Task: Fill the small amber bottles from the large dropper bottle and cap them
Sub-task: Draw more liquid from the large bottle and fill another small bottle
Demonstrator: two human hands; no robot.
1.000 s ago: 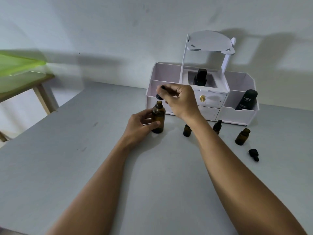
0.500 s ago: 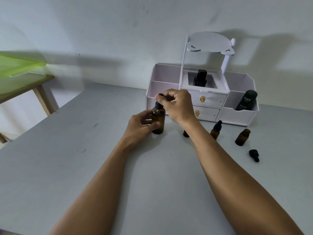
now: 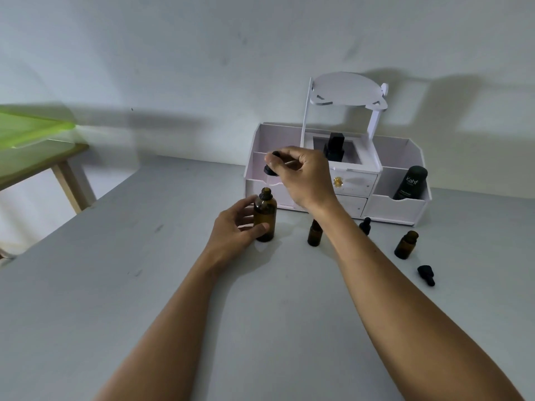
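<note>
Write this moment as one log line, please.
left hand: holds big bottle upright, open | right hand: dropper lifted above it | small bottles: uncapped on table

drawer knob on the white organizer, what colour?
Gold, on the upper drawer knob of the organizer; head view.

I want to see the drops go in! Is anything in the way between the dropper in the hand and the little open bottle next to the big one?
Nothing visible blocks it. The right hand holds the dropper above the large amber bottle; the small open bottle stands just right of it, partly hidden behind the right forearm.
</note>
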